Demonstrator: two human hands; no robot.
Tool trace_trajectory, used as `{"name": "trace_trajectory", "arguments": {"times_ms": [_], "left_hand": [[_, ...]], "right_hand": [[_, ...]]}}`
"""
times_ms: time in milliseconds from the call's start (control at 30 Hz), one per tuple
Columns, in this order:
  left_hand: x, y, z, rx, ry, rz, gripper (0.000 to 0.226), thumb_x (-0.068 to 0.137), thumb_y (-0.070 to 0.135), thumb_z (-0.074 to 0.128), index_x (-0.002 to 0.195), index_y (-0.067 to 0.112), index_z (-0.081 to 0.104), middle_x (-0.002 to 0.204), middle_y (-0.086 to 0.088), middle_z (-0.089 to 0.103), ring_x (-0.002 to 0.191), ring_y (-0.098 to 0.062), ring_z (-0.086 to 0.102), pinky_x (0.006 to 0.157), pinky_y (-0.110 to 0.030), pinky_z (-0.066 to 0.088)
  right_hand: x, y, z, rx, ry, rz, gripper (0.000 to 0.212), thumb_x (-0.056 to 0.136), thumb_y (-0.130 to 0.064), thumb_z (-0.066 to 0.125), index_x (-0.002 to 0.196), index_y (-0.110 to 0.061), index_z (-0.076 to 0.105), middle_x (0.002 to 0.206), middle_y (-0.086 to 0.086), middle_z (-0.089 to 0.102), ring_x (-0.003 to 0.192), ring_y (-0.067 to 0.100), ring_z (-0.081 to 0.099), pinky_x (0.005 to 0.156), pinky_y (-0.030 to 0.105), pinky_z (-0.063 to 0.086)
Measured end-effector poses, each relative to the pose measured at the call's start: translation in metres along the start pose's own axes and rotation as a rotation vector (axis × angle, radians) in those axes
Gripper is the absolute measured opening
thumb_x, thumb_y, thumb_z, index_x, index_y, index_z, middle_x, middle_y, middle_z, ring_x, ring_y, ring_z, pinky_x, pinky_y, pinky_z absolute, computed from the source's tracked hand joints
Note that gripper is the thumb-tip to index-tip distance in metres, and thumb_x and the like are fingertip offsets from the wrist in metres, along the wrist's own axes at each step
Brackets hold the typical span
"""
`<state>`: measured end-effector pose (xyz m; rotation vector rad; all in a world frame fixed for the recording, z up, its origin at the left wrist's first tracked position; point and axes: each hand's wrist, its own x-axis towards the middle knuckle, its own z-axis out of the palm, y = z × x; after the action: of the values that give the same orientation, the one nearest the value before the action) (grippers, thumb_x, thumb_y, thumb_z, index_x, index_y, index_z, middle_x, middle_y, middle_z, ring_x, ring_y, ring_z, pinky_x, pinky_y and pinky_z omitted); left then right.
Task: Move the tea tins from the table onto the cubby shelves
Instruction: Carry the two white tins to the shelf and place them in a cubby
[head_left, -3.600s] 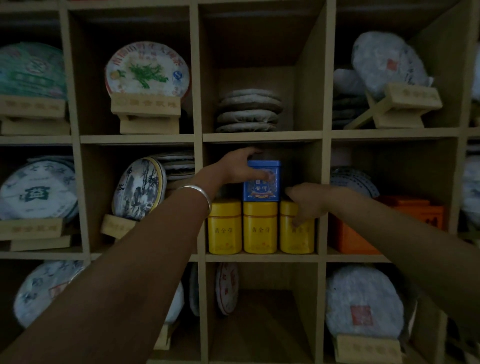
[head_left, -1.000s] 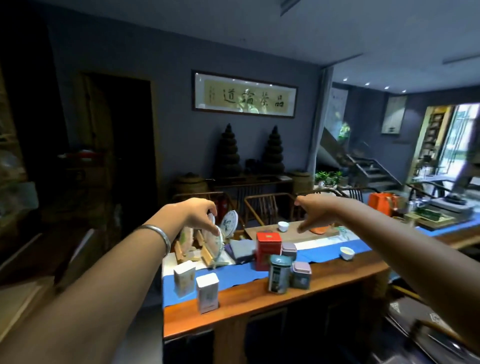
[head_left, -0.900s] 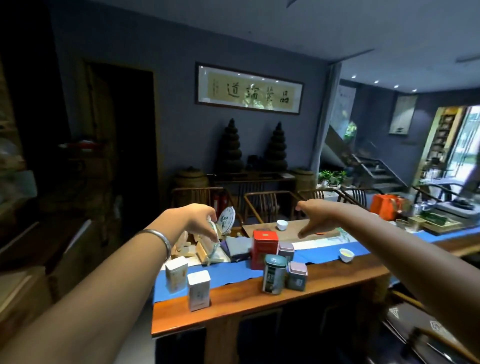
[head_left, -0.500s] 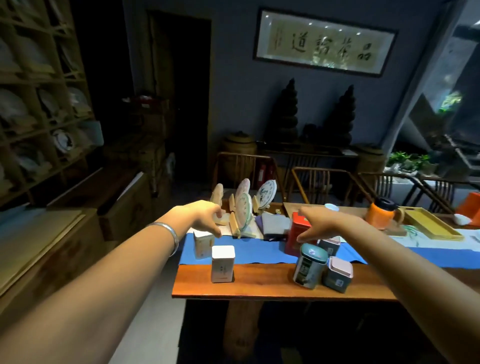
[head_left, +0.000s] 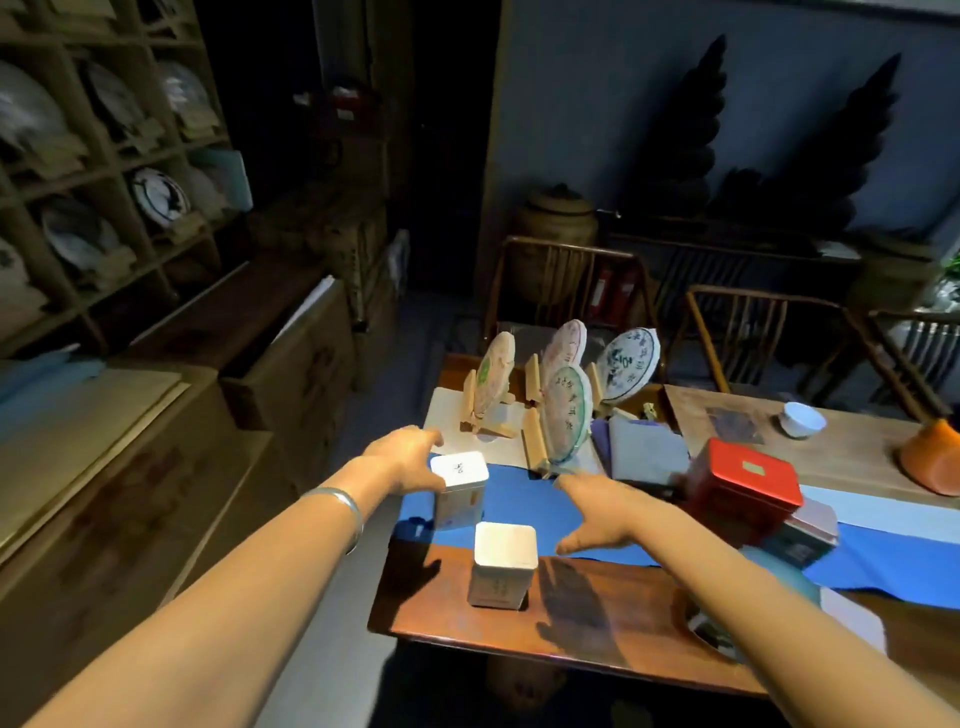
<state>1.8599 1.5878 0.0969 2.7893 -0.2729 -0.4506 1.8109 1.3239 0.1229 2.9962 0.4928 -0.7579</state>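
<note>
Two white square tea tins stand at the left end of the wooden table (head_left: 613, 618): the far tin (head_left: 460, 487) on the blue runner, the near tin (head_left: 503, 564) on bare wood. My left hand (head_left: 402, 460) reaches beside the far tin's left edge, fingers extended, gripping nothing. My right hand (head_left: 605, 512) hovers spread open just right of the near tin. A red tin (head_left: 740, 488) and a small grey tin (head_left: 802, 530) sit further right. The cubby shelves (head_left: 98, 171) stand at the far left.
Several round tea cakes on wooden stands (head_left: 563, 410) stand behind the white tins. A white cup (head_left: 802, 418) and an orange vessel (head_left: 932, 460) sit at the right. Cardboard boxes (head_left: 171, 415) line the floor on the left. Wooden chairs (head_left: 566, 291) stand beyond the table.
I turned from the cubby shelves to the table and came closer. Both hands lowered toward the two white tins; the left now reaches the far tin.
</note>
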Motion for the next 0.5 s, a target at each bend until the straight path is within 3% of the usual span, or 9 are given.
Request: {"name": "trace_trajectory", "arguments": {"times_ms": [133,400,500], "left_hand": [[0.033,-0.009,0.025,0.056,-0.014,-0.027,0.065,0.078,0.040,0.071,0.131,0.019,0.040,0.127,-0.008,0.052,0.117,-0.026,0.051,0.092,-0.045,0.050],[0.071,-0.011,0.076,0.015,-0.012,-0.107,0.076,0.077,0.037,0.073,0.138,0.019,0.032,0.139,-0.006,0.045,0.125,-0.027,0.042,0.097,-0.046,0.046],[0.079,-0.009,0.088,-0.046,0.043,-0.122,0.065,0.076,0.034,0.075,0.128,0.021,0.038,0.129,-0.007,0.051,0.118,-0.026,0.050,0.090,-0.044,0.050]], "right_hand": [[0.040,0.001,0.035,0.015,-0.047,-0.062,0.078,0.077,-0.052,0.068,0.133,-0.007,0.038,0.130,0.016,0.048,0.120,0.032,0.047,0.096,0.046,0.045],[0.082,0.009,0.073,0.065,-0.067,-0.220,0.085,0.070,-0.052,0.072,0.136,-0.013,0.034,0.122,0.010,0.050,0.113,0.028,0.049,0.083,0.039,0.048],[0.090,0.008,0.084,0.088,-0.052,-0.307,0.068,0.070,-0.044,0.073,0.122,-0.014,0.043,0.111,0.008,0.052,0.103,0.027,0.052,0.070,0.034,0.044]]}}
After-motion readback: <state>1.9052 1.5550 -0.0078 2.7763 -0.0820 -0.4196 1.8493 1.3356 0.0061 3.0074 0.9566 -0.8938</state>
